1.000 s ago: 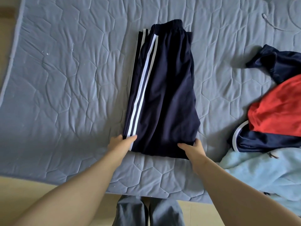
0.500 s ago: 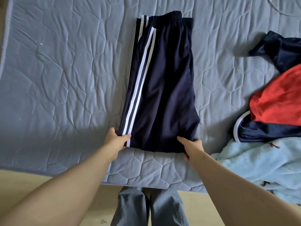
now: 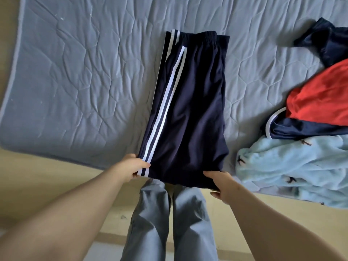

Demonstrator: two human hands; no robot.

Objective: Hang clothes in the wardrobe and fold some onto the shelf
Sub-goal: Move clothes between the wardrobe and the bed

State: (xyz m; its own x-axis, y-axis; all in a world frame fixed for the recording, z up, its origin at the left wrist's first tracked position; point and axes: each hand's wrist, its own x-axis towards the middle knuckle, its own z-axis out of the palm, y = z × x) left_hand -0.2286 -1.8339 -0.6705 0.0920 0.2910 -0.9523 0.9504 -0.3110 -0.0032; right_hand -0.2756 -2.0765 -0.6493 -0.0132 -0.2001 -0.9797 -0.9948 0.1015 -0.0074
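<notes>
Folded navy track pants (image 3: 190, 110) with white side stripes lie lengthwise on the grey-blue quilted mattress (image 3: 84, 81), waistband at the far end. Their near end hangs over the mattress edge. My left hand (image 3: 131, 167) pinches the near left corner at the stripes. My right hand (image 3: 219, 182) grips the near right corner, thumb on top and fingers underneath.
A pile of clothes lies at the right: a red and navy garment (image 3: 316, 102) and a light blue fleece piece (image 3: 293, 166). The mattress edge runs just in front of my grey-trousered legs (image 3: 169, 219). Tan floor (image 3: 47, 176) shows on the left.
Both hands have taken hold of the near corners and pulled the pants toward me, so the near end now overhangs the mattress edge. I have moved back from the bed.
</notes>
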